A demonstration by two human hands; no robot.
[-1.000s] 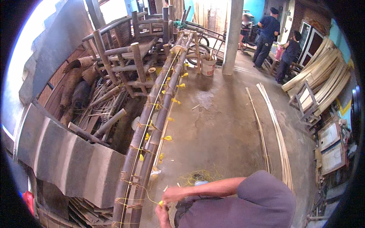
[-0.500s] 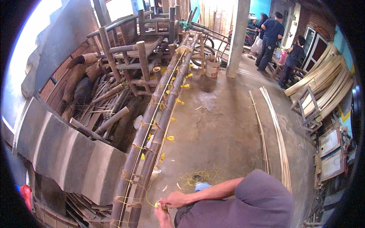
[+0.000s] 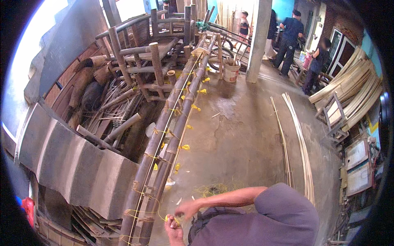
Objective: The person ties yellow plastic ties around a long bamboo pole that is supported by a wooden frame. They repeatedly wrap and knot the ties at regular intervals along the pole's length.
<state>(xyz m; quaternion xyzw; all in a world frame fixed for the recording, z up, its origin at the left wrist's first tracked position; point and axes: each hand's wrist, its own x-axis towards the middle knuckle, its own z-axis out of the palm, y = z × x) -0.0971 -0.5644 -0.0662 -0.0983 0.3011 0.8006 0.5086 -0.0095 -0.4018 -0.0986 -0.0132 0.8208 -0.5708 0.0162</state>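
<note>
My left hand [image 3: 175, 232] is closed on a small bundle of yellow cord [image 3: 167, 218], low in the view and just right of the bamboo frame. From the bundle a thin strand runs up and left to the nearer end of the frame. Slightly above and to the right, my right hand [image 3: 188, 208] is apart from the left one, its fingers smeared by motion. Two long dark bamboo poles [image 3: 158, 137] lie side by side, running away from me. Yellow cord is tied across them at intervals, and small yellow cord bundles [image 3: 185, 147] hang along the right side.
Loose yellow cord [image 3: 213, 189] lies on the floor beyond my right arm. Thin bamboo strips [image 3: 301, 143] stretch along the floor at right. A bucket [image 3: 231, 71] stands by a pillar [image 3: 258, 45]. Bamboo furniture frames [image 3: 156, 61] crowd the left; several people [image 3: 290, 37] are at the back.
My right hand has lifted away from the left and moved slightly up. The left hand keeps the cord bundle. At the back, another person has come into view left of the pillar.
</note>
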